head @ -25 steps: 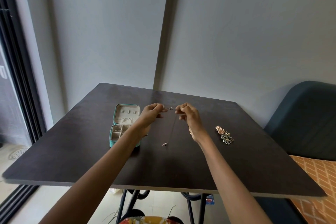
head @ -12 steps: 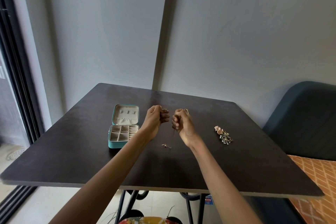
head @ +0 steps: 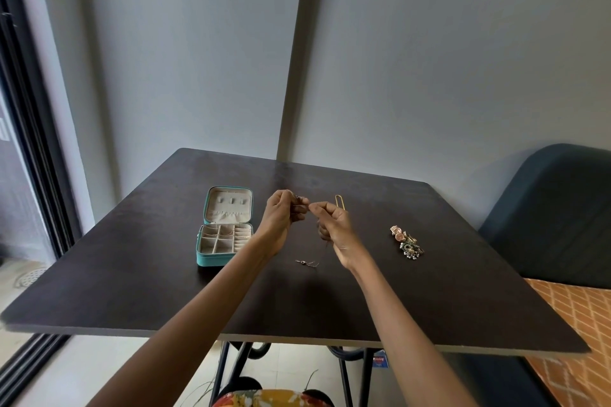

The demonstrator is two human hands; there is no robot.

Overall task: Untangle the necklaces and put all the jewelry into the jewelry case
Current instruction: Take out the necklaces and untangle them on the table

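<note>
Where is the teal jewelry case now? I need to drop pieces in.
In the head view, the open teal jewelry case sits on the dark table, left of the left hand.

Chain too thin to trace between pinching fingertips; jewelry pile near table's right edge too small to sort.

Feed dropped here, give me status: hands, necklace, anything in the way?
Left hand and right hand pinch necklace, pendant end on table. Jewelry case open. Nothing blocking.
</note>
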